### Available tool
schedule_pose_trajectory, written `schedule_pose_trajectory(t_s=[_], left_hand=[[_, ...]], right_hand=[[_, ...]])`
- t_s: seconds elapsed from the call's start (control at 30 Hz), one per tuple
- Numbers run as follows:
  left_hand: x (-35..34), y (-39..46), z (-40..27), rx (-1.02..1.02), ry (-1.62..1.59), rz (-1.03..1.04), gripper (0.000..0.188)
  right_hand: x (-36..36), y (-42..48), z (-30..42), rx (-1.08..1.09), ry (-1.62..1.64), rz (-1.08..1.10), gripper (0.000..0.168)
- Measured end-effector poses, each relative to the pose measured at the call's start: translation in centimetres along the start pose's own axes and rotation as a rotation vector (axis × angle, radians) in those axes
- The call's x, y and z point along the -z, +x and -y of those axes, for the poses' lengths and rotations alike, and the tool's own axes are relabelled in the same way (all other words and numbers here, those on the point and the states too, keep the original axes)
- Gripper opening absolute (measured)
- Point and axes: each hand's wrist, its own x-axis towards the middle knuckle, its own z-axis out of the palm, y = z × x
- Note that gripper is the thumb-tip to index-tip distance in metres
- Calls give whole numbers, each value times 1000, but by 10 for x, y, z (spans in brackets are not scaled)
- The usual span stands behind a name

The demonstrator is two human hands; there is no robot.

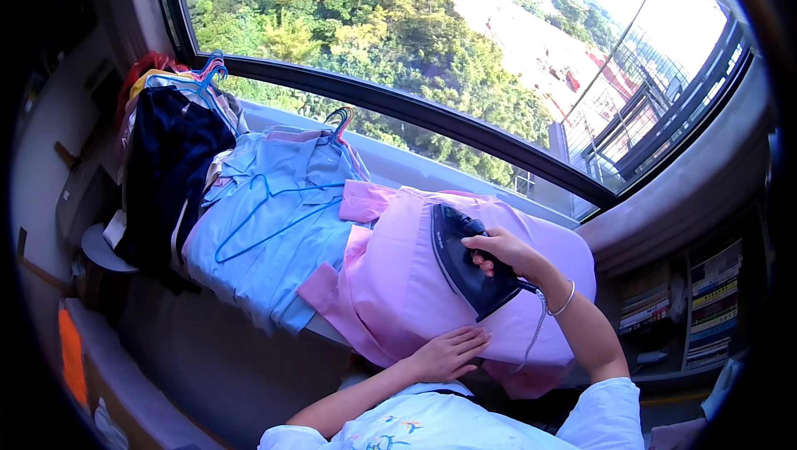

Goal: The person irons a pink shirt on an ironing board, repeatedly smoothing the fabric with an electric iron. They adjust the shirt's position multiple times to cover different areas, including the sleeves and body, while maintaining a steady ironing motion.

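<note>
A pink long-sleeved shirt (398, 263) is spread over a surface below the window, its cuffs pointing left. My right hand (498, 251) is wrapped around the handle of a dark electric iron (457, 263), which sits on the shirt with its tip toward the window. The iron's cord (535, 331) trails from its heel toward me across the cloth. My left hand (451, 350) lies flat, fingers extended, on the shirt's near edge just below the iron. A blue hanger (264, 226) rests on light blue shirts (299, 163) to the left.
Farther left is a pile of hung clothes with a dark garment (174, 151) on top. The black window frame (398, 107) runs along the far side. At right, a shelf (685, 307) holds several books (716, 294). A cardboard box (118, 381) stands at lower left.
</note>
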Motion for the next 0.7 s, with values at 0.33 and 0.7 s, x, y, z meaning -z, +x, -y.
schedule_pose_trajectory(t_s=[0.33,0.7], left_hand=[[-1,0,9,-26,-50,54,58],[-3,-6,10,-34,-71,136,62]], right_hand=[[-6,-10,11,52,-57,79,29],[-63,33,37,44,-177,118,31]])
